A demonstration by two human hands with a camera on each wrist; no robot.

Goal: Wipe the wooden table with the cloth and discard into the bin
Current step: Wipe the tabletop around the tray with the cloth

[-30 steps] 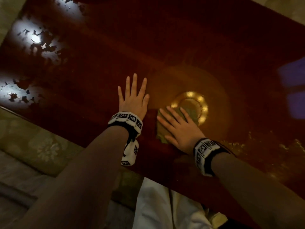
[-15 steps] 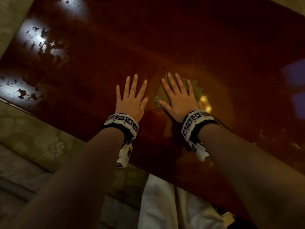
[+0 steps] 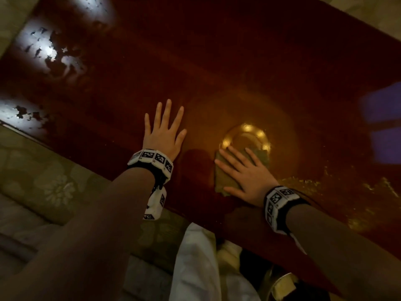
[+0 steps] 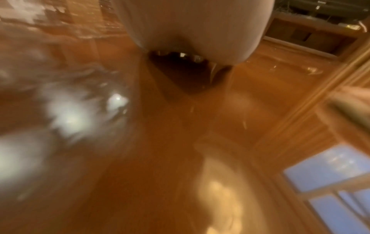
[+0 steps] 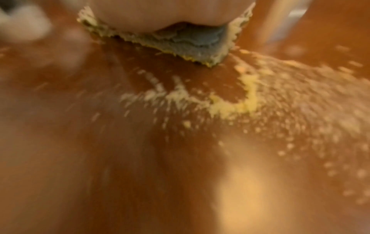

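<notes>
A glossy dark red wooden table (image 3: 217,61) fills the head view. My right hand (image 3: 245,170) lies flat with straight fingers on a small olive-green cloth (image 3: 223,181), pressing it onto the tabletop near the front edge. In the right wrist view the cloth (image 5: 192,44) shows under the palm, with pale yellowish crumbs (image 5: 236,106) scattered on the wood in front of it. My left hand (image 3: 165,131) rests flat on the bare wood to the left of the cloth, fingers spread, holding nothing. No bin is identifiable.
Pale residue (image 3: 308,183) streaks the wood right of the cloth. Bright lamp reflections (image 3: 50,53) lie at the table's far left. A patterned carpet (image 3: 43,181) lies below the front edge. White clothing (image 3: 195,268) and a pale round object (image 3: 282,285) sit below.
My right hand slid the cloth away from me and left half a second ago, then drew it back toward the front edge and to the right. The left hand stayed in place.
</notes>
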